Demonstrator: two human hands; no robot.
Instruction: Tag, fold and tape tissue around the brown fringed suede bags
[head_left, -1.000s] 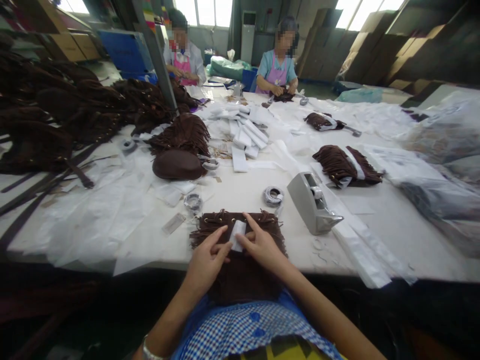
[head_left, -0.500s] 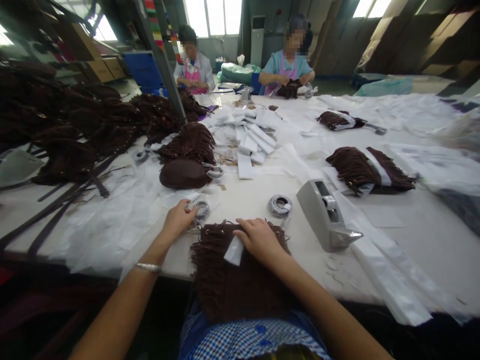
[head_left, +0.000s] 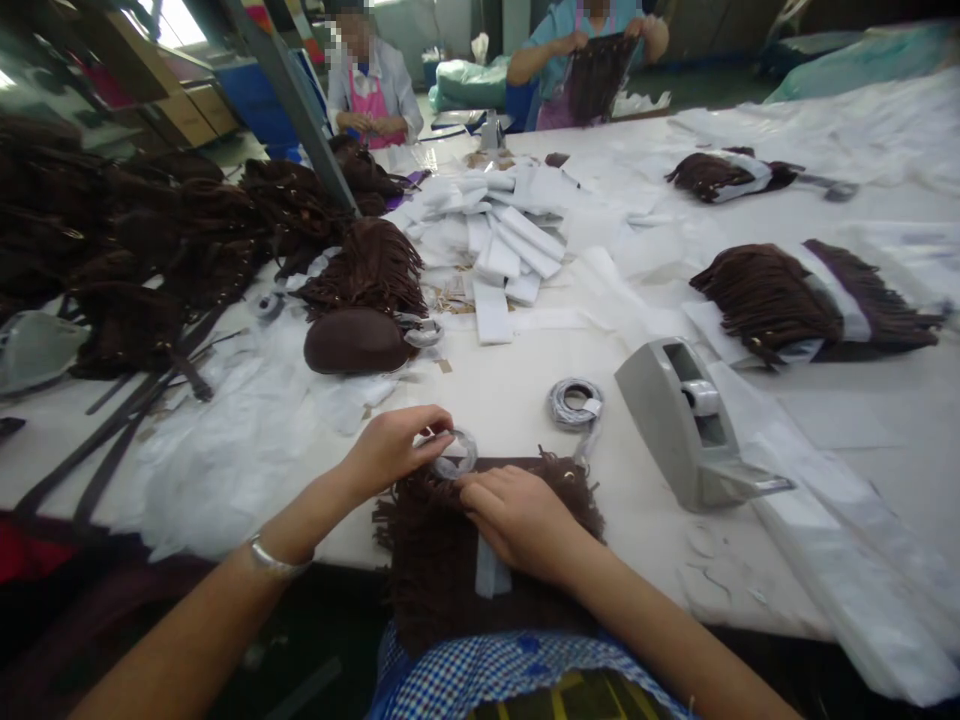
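Note:
A dark brown fringed bag (head_left: 442, 560) lies at the table's front edge against my body, a small white strip (head_left: 493, 570) on its front. Between thumb and fingers, my left hand (head_left: 401, 450) grips a coiled, plastic-wrapped strap (head_left: 459, 455) above the bag's top left edge. My right hand (head_left: 517, 515) is closed at the middle of the bag's top edge, apparently on its gathered rim; the fingertips are partly hidden. A second wrapped coil (head_left: 561, 402) lies behind the bag's right corner, its tail running down to the bag.
A grey tape dispenser (head_left: 660, 420) stands at right beside long clear plastic sleeves (head_left: 847, 570). Banded fringed bags (head_left: 772, 300) lie farther right. White folded strips (head_left: 517, 245) are heaped mid-table. Brown bags (head_left: 135, 220) pile at left by a metal post (head_left: 296, 100). Two people work across the table.
My left hand has brought the coiled strap right, from the table to over the bag's top edge. My right hand has curled its fingers at that edge. The person opposite has raised a brown bag.

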